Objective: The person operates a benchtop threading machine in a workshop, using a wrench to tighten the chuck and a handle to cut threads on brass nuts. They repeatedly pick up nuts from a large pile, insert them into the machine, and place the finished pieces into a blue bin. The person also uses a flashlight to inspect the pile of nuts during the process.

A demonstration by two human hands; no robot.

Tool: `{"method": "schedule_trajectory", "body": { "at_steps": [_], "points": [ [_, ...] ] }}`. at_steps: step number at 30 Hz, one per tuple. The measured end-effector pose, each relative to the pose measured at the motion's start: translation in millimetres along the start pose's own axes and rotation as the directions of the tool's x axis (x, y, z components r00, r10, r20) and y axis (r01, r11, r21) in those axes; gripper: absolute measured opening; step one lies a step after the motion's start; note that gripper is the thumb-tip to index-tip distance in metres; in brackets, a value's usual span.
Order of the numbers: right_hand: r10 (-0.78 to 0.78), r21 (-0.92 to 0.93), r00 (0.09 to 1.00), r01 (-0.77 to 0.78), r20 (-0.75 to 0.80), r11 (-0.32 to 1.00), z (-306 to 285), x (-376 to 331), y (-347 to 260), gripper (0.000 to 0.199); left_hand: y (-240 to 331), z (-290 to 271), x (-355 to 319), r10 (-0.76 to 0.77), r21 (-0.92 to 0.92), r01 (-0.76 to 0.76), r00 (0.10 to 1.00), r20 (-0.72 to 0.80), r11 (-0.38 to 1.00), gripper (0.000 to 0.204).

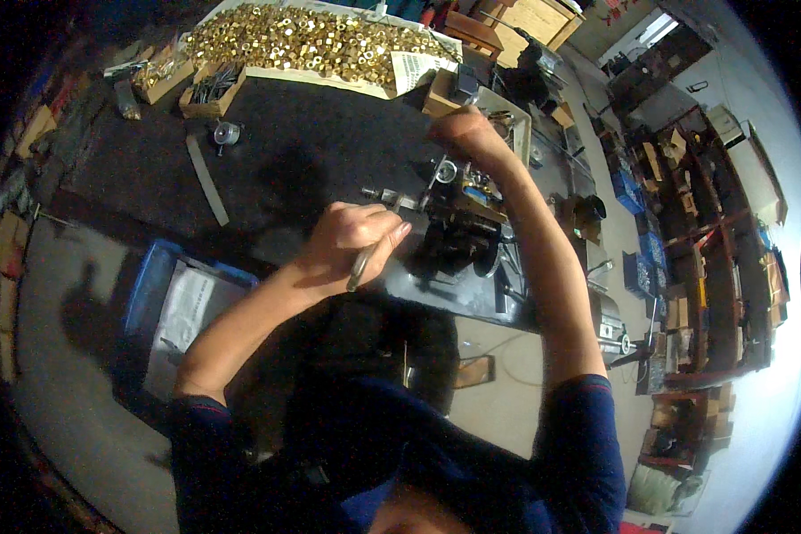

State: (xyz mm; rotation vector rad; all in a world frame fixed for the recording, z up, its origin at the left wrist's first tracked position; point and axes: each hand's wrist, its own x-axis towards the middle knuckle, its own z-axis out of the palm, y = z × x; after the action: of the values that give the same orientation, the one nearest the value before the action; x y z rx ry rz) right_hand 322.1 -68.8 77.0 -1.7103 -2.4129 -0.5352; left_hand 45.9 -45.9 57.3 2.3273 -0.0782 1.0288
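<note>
My left hand [354, 238] is closed around a slim, pale rod-like piece [362, 267], whose end sticks out below the fingers toward me. Just beyond that hand lies a small metal fixture with a spindle [400, 199], part of a dark bench device [458, 240] at the table's right edge. A round metal ring [446, 170] stands at the far side of the device. My right hand [472, 135] is curled into a grip above and beyond the ring, its fingers turned away. What it grips is hidden.
Many brass nuts [311, 44] cover a sheet at the table's back. Small cardboard boxes [214, 89] hold dark pins and brass parts. A flat metal strip [206, 182] and a dial gauge [226, 133] lie left. A blue crate [142, 294] stands below; shelves [712, 249] line the right.
</note>
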Motion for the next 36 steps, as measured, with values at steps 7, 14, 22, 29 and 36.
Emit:
{"method": "schedule_trajectory", "body": {
  "at_steps": [7,14,22,29,36],
  "points": [
    [0.416,0.457,0.909,-0.378,0.020,0.805,19,4,-1,0.003,-2,-4,7,-0.032,0.024,0.031,0.998,0.055,0.999,0.012],
    [0.772,0.787,0.626,-0.420,-0.109,0.451,-85,-6,-55,0.014,19,-36,15,-0.534,-0.318,0.587,0.809,0.246,0.744,0.023],
    [0.590,0.965,0.800,-0.231,0.114,0.127,-91,-72,-187,0.010,33,23,-11,-0.196,-0.290,0.914,0.351,0.916,0.282,0.019],
    [0.495,0.915,0.778,-0.258,0.387,-0.309,-55,-114,-230,0.013,43,70,-41,0.007,-0.178,0.973,0.179,0.984,0.147,0.027],
    [0.663,0.825,0.724,0.247,0.191,-0.508,-63,-148,-226,0.066,71,79,-28,-0.059,-0.330,0.938,0.337,0.940,0.106,0.027]
  ]
}}
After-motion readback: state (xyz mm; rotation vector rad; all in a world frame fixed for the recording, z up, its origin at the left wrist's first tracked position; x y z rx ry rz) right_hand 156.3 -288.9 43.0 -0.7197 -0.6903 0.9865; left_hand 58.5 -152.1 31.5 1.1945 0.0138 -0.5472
